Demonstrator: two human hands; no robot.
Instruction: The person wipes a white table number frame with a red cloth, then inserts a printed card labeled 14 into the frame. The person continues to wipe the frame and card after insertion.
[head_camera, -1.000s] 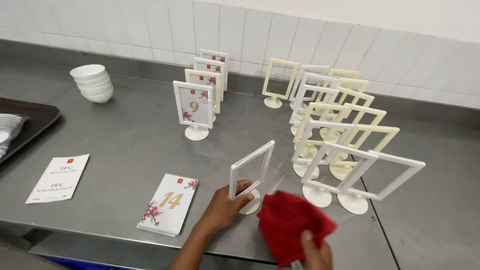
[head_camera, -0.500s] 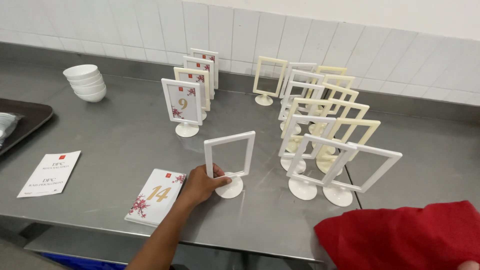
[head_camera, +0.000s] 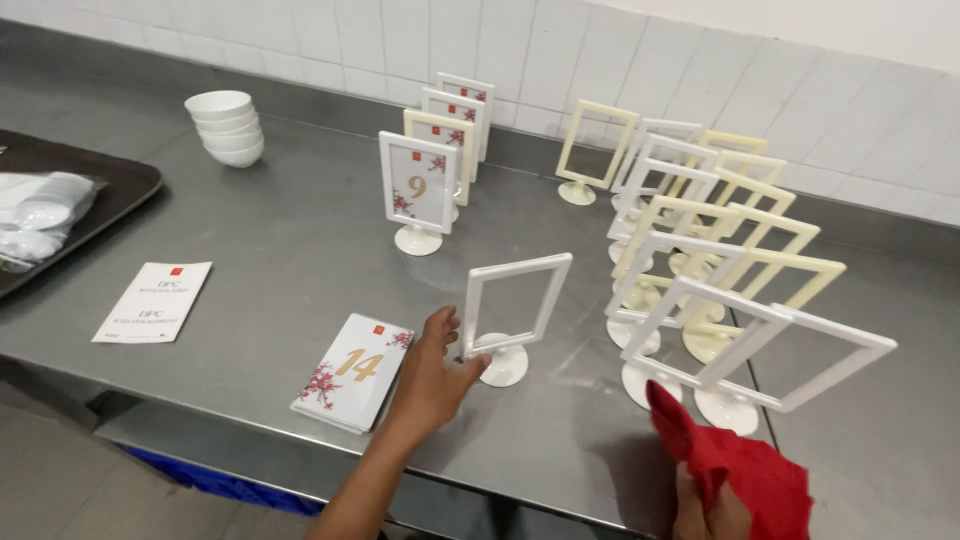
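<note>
The left hand (head_camera: 432, 375) rests on the table (head_camera: 250, 250), its fingers pinching the empty white frame (head_camera: 512, 305) near its base. Beside it lie number cards (head_camera: 355, 370). The right hand (head_camera: 705, 510) seems to clutch a red cloth (head_camera: 740, 465) before more empty frames (head_camera: 720, 250).

Open steel counter (head_camera: 290, 250) runs bare between the white bowl stack (head_camera: 227, 127), the row of filled number stands (head_camera: 420, 190) and the front edge, broken only by a flat white card (head_camera: 153, 301) and the numbered card stack (head_camera: 353, 371) just left of the left hand (head_camera: 432, 375). That hand grips the lone empty white frame (head_camera: 512, 310); right of it a narrow bare strip, then the crowded cluster of empty frames (head_camera: 700, 260) blocks passage back to the tiled wall. The right hand (head_camera: 712, 510), clutching a red cloth (head_camera: 740, 465), sits at the front edge just beside the nearest frame bases.
</note>
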